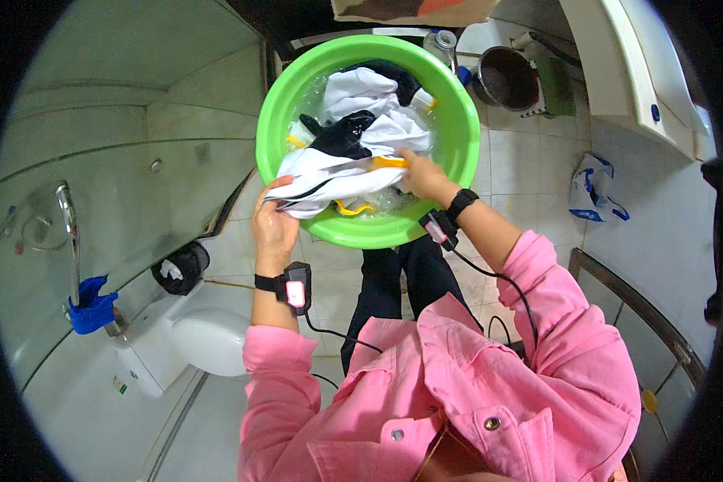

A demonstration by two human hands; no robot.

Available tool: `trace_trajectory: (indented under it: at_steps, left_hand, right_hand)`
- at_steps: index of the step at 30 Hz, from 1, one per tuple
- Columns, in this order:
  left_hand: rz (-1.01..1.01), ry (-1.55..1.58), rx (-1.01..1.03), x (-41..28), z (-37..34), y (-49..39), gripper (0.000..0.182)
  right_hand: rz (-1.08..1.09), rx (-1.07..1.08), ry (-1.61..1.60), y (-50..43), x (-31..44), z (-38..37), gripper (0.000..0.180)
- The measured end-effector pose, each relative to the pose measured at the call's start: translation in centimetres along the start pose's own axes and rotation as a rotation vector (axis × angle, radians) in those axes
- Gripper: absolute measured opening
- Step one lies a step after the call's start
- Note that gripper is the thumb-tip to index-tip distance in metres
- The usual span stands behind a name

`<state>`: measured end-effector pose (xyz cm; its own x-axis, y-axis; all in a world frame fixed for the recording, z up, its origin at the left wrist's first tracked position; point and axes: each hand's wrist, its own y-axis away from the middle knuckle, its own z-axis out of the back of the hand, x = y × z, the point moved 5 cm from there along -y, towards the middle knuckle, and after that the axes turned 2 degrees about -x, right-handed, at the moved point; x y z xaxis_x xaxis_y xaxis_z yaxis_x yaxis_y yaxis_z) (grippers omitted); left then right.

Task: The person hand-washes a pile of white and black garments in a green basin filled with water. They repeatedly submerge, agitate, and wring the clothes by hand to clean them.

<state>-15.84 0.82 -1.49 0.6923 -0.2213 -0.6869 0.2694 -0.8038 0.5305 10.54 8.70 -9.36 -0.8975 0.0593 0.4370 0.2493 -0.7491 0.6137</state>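
Note:
A large green plastic basin (pixel 271 108) holds sudsy water and several wet garments. My left hand (pixel 274 226) grips one end of a white cloth garment (pixel 331 181) with a dark stripe, over the basin's near left rim. The garment's other end is at my right hand (pixel 422 175), whose fingers are closed at its yellow-trimmed edge. Behind it lie black wet fabric (pixel 344 134) and a crumpled white garment (pixel 361 90). A yellow-edged piece (pixel 352 209) shows in the suds below. The undersides of the garments are hidden by water and cloth.
A glass jar (pixel 444 41) and a dark round pot (pixel 506 78) stand beyond the basin's right side. A white toilet (pixel 208 340) and a black waste bin (pixel 181 268) are at left. A plastic bag (pixel 591 187) lies at right. Cables run from both wrist-worn devices.

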Motion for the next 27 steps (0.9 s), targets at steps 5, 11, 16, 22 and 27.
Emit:
trace_trajectory:
  at_steps: [5, 11, 16, 22, 27]
  left_hand:
    - [0.246, 0.156, -0.053, 2.3, -0.7, -0.4, 0.044]
    - [0.641, 0.319, 0.328, 7.0, -7.7, -1.2, 0.083]
    - [0.552, -0.268, 0.071, 10.0, -7.8, -4.1, 0.037]
    - [0.495, -0.35, 0.095, 11.9, -8.1, -3.2, 0.028]
    - [0.467, -0.142, 0.076, 11.6, -7.6, -3.8, 0.033]
  right_hand:
    - [0.134, 0.197, -0.977, -0.1, 2.0, 3.5, 0.032]
    - [0.358, 0.426, -1.382, 2.3, 7.1, 5.5, 0.032]
    - [0.563, -0.17, -0.603, 2.1, 8.9, 3.8, 0.036]
    - [0.283, -0.349, -0.388, -0.5, 5.7, 3.9, 0.026]
    - [0.552, -0.134, -0.584, 2.6, 5.3, 3.1, 0.023]
